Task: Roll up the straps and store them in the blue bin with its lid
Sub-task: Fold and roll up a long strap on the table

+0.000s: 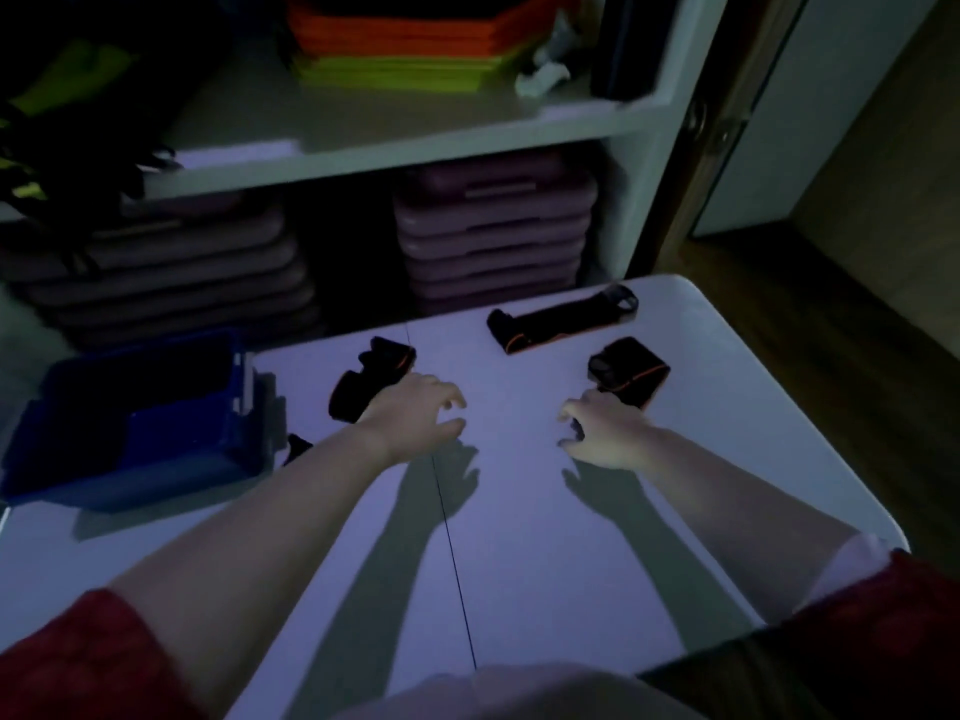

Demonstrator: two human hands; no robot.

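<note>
Both hands over white surface (519,537), straps unrolled.
Left hand (415,415) and right hand (605,433): grip spread, holding nothing; blue bin (130,433) at left edge.

— How do the arms lie?
— Both bare forearms reach forward, red sleeves pushed up near the elbows.
— And the hands?
— The left hand (422,414) and right hand (605,433) hover palms down, fingers loosely curled and spread, empty, thumbs toward each other.
</note>
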